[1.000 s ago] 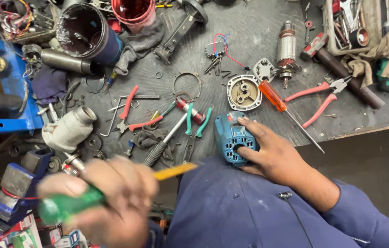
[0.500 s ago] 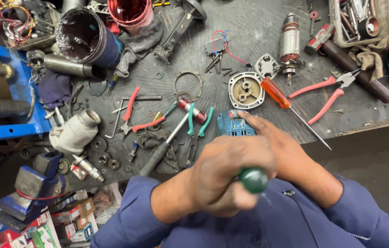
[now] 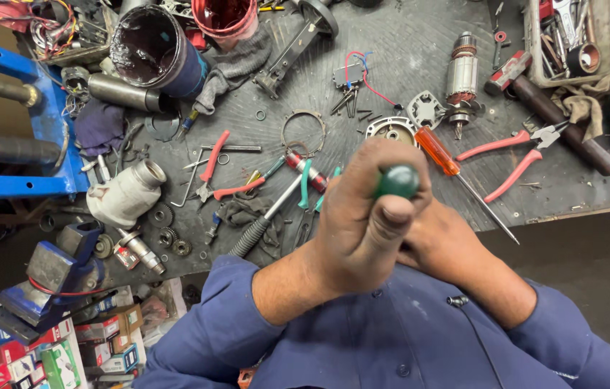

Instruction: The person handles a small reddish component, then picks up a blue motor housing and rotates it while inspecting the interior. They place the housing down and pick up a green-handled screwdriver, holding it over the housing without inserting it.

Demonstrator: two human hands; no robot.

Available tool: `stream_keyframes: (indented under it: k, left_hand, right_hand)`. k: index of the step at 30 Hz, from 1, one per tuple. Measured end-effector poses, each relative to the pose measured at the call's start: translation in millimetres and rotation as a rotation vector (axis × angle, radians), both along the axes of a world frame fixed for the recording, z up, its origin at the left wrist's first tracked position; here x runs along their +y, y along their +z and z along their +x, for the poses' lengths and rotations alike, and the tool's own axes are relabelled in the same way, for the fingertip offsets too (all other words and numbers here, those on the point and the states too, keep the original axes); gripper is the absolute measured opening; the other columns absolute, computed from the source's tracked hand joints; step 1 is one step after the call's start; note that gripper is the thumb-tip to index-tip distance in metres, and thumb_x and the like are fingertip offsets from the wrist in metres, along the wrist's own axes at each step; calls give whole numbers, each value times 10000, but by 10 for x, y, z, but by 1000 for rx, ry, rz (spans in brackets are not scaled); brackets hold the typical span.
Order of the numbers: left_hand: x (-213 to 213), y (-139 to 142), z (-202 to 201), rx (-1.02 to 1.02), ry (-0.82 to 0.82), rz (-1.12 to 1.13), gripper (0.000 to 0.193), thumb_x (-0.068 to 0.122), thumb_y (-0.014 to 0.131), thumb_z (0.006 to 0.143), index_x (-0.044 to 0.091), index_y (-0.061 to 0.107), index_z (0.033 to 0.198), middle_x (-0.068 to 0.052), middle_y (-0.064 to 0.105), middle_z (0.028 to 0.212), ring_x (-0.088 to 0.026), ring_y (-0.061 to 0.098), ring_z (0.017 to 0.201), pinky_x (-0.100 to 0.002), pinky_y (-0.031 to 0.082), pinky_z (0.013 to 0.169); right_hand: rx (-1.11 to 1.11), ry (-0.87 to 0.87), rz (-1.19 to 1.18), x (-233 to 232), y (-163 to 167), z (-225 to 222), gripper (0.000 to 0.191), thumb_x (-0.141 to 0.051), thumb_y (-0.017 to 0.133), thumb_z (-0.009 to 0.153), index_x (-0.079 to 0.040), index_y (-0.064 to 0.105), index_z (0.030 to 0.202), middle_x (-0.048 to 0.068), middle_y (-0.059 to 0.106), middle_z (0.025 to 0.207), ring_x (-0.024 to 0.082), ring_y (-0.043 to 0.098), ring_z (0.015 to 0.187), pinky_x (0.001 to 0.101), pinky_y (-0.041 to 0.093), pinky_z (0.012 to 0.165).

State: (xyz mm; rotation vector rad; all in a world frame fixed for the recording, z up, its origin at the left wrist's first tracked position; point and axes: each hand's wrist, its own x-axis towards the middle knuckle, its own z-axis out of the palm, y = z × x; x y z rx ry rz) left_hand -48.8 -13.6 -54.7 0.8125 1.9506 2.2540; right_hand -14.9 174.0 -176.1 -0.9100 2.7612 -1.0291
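- Cluttered dark workbench (image 3: 420, 43), tools and motor parts all over it.
- Left hand (image 3: 362, 223) fisted tight around a green-handled screwdriver (image 3: 397, 180), handle end toward the camera, shaft hidden below the fist.
- Right hand (image 3: 438, 241) tucked under and behind the left; fingers hidden, cannot tell what it grips, if anything.
- Both hands sit at the near bench edge, just over the lap.
- Progress, judged: teardown well along. Armature (image 3: 461, 75), round end cover (image 3: 391, 132) and loose gears (image 3: 168, 230) lie apart on the bench; piece being worked is hidden.
- Orange-handled screwdriver (image 3: 440, 153) and red pliers (image 3: 506, 155) lie just beyond the hands.
- Little bare bench nearby; open room only toward the body.
- Blue vise (image 3: 45, 130) blocks the left side.
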Motion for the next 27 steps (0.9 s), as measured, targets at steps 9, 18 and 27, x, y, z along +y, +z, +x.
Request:
stream_keyframes:
  k: [9, 18, 27]
  left_hand:
    - [77, -28, -85, -80, 80, 73, 526, 576, 409, 1158, 55, 463, 1109, 30, 434, 823, -36, 411, 688, -190, 363, 622]
    - [159, 64, -131, -23, 157, -163, 513, 548, 376, 1191, 57, 507, 1120, -2, 484, 797, -65, 463, 691, -232, 428, 639]
    - [233, 93, -124, -4, 204, -257, 452, 492, 383, 1192, 61, 513, 1152, -69, 530, 796, -149, 553, 654, -285, 483, 631]
  right_hand:
    - [82, 6, 92, -47, 111, 26, 504, -376, 836, 687, -215, 700, 1144, 195, 537, 1261, 400, 598, 1122, 474, 564, 789]
    - [-28, -17, -3, -72, 191, 50, 513, -347, 817, 719, -177, 655, 1176, 163, 577, 1285, 398, 598, 1164, 475, 567, 790]
    - [-137, -81, 8, -103, 192, 90, 618, -314, 802, 727, -113, 602, 1276, 164, 613, 1247, 397, 599, 1140, 480, 554, 796]
